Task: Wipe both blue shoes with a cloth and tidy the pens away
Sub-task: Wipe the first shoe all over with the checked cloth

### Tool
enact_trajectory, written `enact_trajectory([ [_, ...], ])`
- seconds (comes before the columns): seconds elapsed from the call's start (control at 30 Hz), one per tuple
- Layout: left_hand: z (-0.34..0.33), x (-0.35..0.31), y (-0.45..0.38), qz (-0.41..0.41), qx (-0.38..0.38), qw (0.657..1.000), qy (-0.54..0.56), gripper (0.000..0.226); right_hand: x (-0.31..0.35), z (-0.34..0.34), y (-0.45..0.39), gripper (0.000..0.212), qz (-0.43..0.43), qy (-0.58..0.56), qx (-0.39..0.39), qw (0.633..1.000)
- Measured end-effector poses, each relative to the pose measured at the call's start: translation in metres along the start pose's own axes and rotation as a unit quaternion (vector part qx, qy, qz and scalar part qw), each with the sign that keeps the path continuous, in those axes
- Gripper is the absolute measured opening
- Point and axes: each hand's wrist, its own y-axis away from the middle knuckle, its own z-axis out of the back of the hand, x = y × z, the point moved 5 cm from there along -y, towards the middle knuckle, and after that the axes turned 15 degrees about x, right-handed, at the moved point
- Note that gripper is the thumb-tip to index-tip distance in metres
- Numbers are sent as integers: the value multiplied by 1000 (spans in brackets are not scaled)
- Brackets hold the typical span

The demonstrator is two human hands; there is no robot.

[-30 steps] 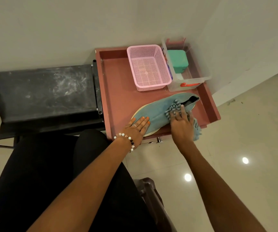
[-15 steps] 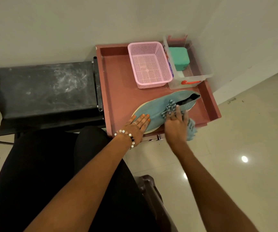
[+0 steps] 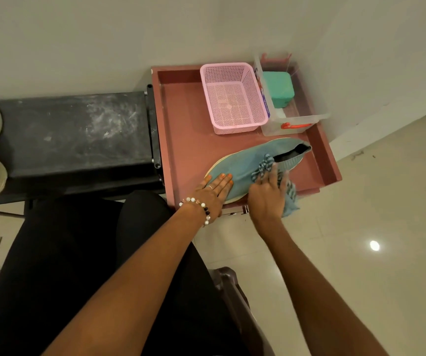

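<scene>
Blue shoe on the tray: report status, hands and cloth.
Left hand flat on blue shoe, steadying the toe. Right hand presses cloth against its side. Shoe lies in red tray. Nothing in the way.

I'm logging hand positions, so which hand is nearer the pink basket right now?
Left. The left hand lies flat on the blue shoe's toe end, below the pink basket. The right hand presses the cloth mid-shoe, slightly farther away.
</scene>
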Motion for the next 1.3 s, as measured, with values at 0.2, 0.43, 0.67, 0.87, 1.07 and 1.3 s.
enact_trajectory([
  [0.2,-1,0,-1,10,-5,1000,-11,75,18,-7,18,41,150,-271,-21,951],
  [0.43,-3,3,-5,3,-14,1000,-6,88,-98,23,3,32,-102,-789,-19,605],
  [0.67,1,6,-9,-17,-4,1000,5,88,-13,53,-10,57,153,-212,-154,953],
  [0.87,-2,4,-11,-4,-11,1000,6,81,-16,-17,-7,47,174,-27,-101,979],
  [1.07,-3,6,-13,-7,-11,1000,16,88,-28,5,-26,46,-9,-52,9,999],
  [1.3,-1,4,-11,-6,0,1000,5,85,20,6,6,56,150,-153,32,976],
])
